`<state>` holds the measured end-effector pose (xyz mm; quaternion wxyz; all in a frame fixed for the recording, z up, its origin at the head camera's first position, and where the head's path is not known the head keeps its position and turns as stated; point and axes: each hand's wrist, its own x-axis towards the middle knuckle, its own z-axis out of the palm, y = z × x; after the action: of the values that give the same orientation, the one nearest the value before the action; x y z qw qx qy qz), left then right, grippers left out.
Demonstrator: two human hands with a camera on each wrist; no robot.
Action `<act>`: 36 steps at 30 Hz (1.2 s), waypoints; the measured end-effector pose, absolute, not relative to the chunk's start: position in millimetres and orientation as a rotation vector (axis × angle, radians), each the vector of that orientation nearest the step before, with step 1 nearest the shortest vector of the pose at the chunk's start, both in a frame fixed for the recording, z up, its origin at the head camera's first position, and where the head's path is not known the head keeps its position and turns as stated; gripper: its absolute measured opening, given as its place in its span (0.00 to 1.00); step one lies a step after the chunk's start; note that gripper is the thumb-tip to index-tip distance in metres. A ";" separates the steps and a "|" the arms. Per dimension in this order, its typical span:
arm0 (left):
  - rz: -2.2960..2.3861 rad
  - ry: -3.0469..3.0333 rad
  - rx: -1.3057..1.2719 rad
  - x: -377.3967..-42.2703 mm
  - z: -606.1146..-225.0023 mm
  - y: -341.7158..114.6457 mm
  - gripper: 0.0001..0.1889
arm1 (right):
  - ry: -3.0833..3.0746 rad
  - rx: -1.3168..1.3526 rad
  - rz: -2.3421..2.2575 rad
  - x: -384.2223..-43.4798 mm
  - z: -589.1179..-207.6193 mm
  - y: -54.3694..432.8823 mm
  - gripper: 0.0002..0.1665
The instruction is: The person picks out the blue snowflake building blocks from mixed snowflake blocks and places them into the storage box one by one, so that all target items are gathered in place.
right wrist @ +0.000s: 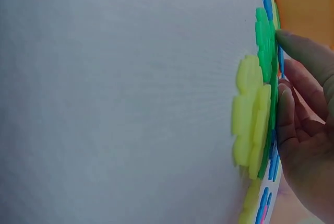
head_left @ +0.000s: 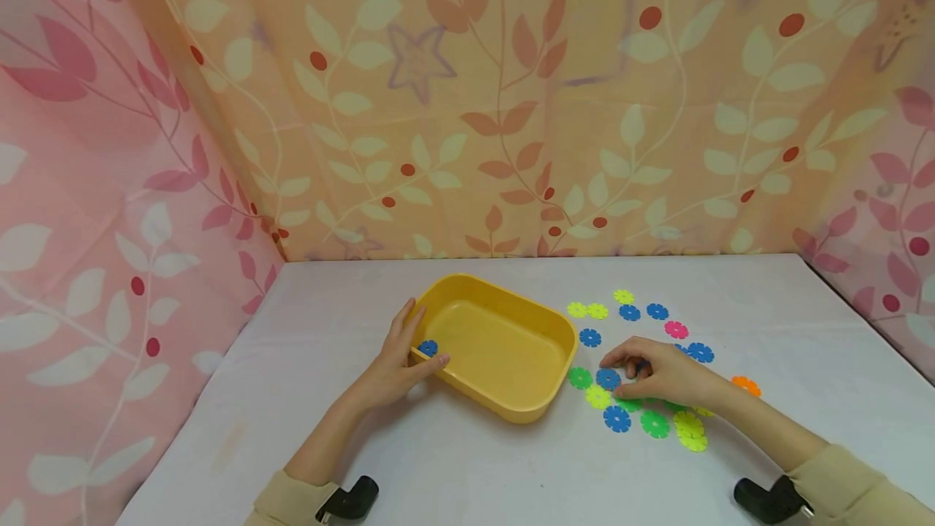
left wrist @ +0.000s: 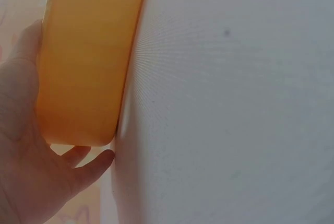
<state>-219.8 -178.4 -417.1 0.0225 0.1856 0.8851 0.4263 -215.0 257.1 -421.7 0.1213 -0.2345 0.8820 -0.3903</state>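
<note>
A person's left hand gripped the left end of a yellow tub on a white table, thumb over the rim, fingers spread along the side. A blue disc lay inside, near the thumb. Right of the tub, the right hand bent over scattered discs, its thumb and forefinger parted about a second blue disc; whether they had hold of it could not be told. Leaf-print cloth hung behind.
</note>
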 end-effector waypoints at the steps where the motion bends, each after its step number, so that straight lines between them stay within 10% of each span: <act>1: 1.321 2.741 0.574 -219.8 -417.0 -178.4 0.50 | 2.574 -0.689 -1.139 -215.4 -421.9 257.3 0.22; 36: 1.328 2.734 0.575 -219.3 -415.9 -179.0 0.50 | 2.694 -0.690 -1.171 -216.4 -420.4 255.3 0.18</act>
<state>-219.3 -179.0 -415.9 0.0242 0.1859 0.8835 0.4293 -216.4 255.3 -420.4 0.0620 -0.2282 0.8911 -0.3873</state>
